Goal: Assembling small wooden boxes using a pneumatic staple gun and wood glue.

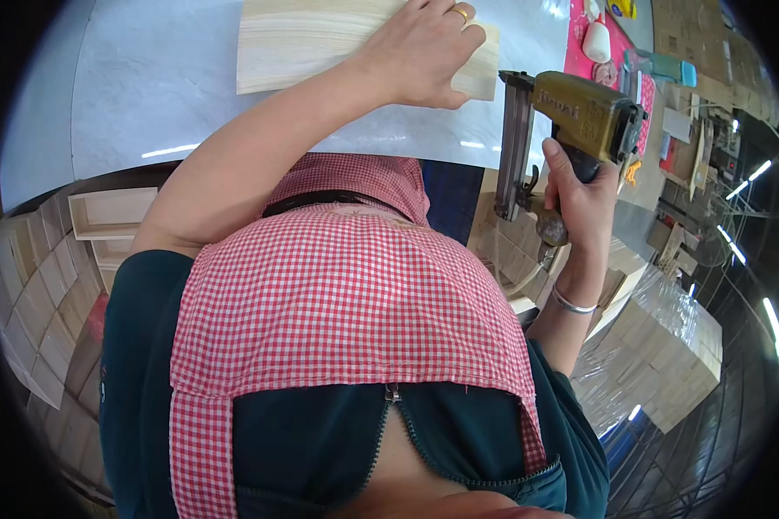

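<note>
A workshop with a pale grey, glossy desk [164, 78] fills the upper view, and stacks of small light wooden boxes [39, 285] stand below its left edge. On the desk lies a flat, pale wooden panel with visible grain [303, 43]. The left hand [420, 52] lies spread and palm down on the panel's right end, seemingly to pin it flat against the desk. Just right of the panel, off the desk's edge, the right hand [580, 190] is wrapped tight around the grip of a brass-coloured pneumatic nail gun with a dark upright magazine [571, 112], held upright, its nose near the panel's right edge
</note>
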`<action>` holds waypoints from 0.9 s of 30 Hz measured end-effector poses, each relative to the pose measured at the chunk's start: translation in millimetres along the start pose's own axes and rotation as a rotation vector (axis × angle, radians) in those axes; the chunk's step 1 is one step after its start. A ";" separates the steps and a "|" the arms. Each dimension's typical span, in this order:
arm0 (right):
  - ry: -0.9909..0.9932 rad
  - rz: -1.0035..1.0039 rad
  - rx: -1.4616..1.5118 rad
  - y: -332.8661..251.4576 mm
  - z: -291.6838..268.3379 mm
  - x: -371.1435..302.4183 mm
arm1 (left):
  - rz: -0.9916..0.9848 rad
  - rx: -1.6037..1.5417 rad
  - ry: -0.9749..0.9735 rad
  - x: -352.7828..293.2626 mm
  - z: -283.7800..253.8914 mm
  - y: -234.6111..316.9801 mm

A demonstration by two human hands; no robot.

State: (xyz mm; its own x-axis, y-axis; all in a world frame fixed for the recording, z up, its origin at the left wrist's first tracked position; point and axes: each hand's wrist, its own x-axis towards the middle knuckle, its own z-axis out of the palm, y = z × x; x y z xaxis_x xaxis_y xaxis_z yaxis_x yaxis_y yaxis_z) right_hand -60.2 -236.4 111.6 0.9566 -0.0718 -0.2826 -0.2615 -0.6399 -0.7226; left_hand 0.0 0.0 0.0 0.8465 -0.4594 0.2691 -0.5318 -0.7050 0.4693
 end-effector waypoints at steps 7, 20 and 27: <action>-0.034 0.008 -0.053 -1.3 -8.4 -0.1 | -0.016 -0.063 -0.002 -3.6 4.6 13.0; -0.080 0.097 -0.027 -10.2 -16.2 11.7 | -0.049 -0.042 -0.049 -4.6 9.7 14.6; -0.082 -0.014 -0.120 -27.2 -15.3 34.0 | -0.134 0.106 0.147 -13.5 32.5 16.4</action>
State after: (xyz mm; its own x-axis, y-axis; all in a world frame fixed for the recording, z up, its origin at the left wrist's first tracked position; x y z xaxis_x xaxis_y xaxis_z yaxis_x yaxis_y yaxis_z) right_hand -18.6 -233.2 131.4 0.9448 -0.0025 -0.3277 -0.2264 -0.7279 -0.6472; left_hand -21.0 -23.0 -23.2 0.9004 -0.2791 0.3336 -0.4071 -0.8111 0.4201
